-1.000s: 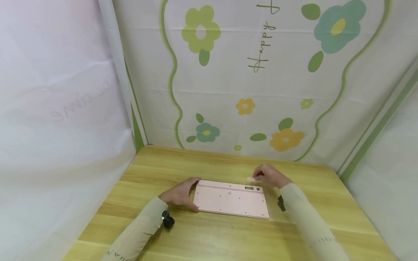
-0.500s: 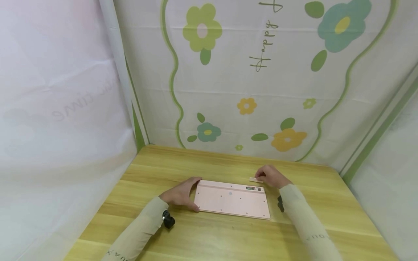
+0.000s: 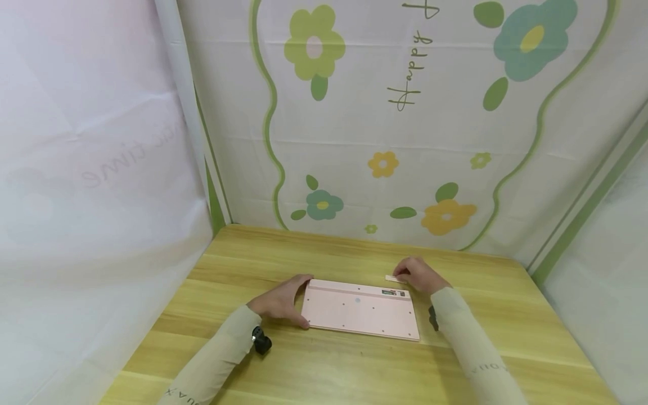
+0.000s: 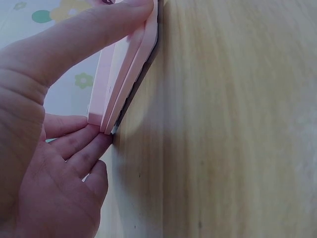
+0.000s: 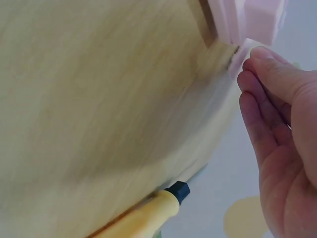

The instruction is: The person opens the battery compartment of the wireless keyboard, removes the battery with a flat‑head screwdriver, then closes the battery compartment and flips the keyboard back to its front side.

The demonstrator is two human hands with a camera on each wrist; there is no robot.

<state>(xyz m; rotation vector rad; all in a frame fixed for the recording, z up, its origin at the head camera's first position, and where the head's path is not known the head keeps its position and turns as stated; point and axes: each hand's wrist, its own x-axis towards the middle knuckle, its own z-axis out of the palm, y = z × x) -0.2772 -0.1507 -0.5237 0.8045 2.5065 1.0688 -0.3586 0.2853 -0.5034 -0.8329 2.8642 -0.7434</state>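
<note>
A flat pink keyboard lies underside up on the wooden table, with small dark dots on its back and a green-and-dark patch at the far right of its raised bar. My left hand grips its left end, thumb at the near corner and fingers at the far one; the left wrist view shows this hand around the pink edge. Beyond the keyboard's far right corner, my right hand pinches a small pink strip. In the right wrist view, that strip is partly hidden by the fingertips.
In the right wrist view, a yellow handle-like object with a black end lies on the table. A white cloth wall with flower prints stands behind the table, and white sheets hang at both sides.
My right hand and the pinched strip have shifted slightly left since half a second ago. The left hand keeps its grip on the keyboard, which has not visibly moved on the table.
</note>
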